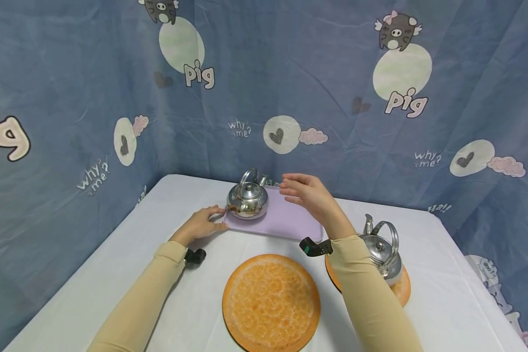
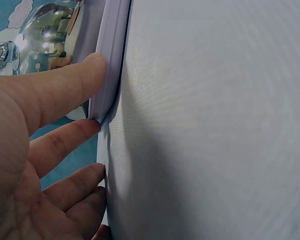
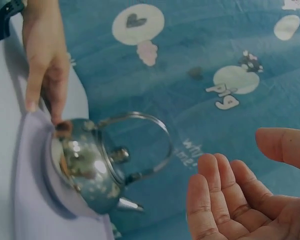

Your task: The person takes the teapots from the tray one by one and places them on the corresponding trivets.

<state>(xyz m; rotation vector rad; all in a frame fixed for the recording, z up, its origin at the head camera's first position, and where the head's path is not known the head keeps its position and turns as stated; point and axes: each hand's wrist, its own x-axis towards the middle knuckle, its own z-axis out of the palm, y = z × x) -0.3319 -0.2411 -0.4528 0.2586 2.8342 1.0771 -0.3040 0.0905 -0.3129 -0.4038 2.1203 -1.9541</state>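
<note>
A shiny steel kettle (image 1: 248, 199) stands upright on the left part of a lilac tray (image 1: 286, 220), its arched handle raised. My left hand (image 1: 201, 224) is at the tray's front left corner. In the left wrist view the thumb (image 2: 87, 75) lies over the tray's rim and the index fingertip meets the corner, while the other fingers extend below. My right hand (image 1: 309, 194) is held over the tray's right part, to the right of the kettle, fingers extended and palm toward it. Nothing is in it, and the right wrist view shows thumb and fingers apart.
A second steel kettle (image 1: 380, 252) stands on a round orange mat (image 1: 403, 288) at the right, partly behind my right sleeve. Another round orange mat (image 1: 271, 303) lies at the front middle of the white table (image 1: 193, 303). A blue printed curtain (image 1: 255, 88) hangs behind.
</note>
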